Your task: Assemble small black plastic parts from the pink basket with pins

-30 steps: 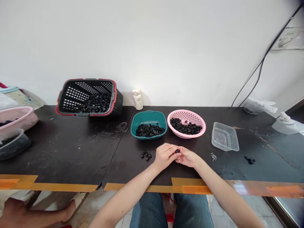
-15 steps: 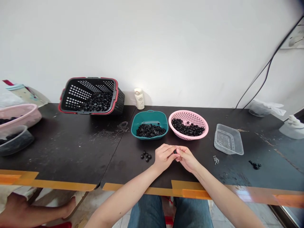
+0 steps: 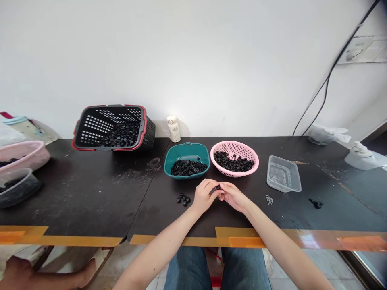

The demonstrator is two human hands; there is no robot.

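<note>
Between the fingertips of both hands is a small round black part (image 3: 218,187), mostly covered by the fingers. My left hand (image 3: 205,194) is closed on it from the left, and my right hand (image 3: 232,195) pinches it from the right. To the left of my hands, several round black caps (image 3: 183,199) lie loose on the table. Just beyond stand a teal basin (image 3: 186,148) and a pink perforated basket (image 3: 254,156), each holding many small black parts. Right of my hands lies a little group of silver screws or pins (image 3: 269,199).
A clear plastic box (image 3: 298,184) with small metal pieces is at right, near a black pile (image 3: 316,203). A tilted black-and-red basket (image 3: 148,139) of parts and a white bottle (image 3: 173,129) stand by the wall. Another person's leg (image 3: 60,278) shows below left.
The view has shifted slightly, so the table's things appear moved a little leftward. Both hands still hold the small black part together.
</note>
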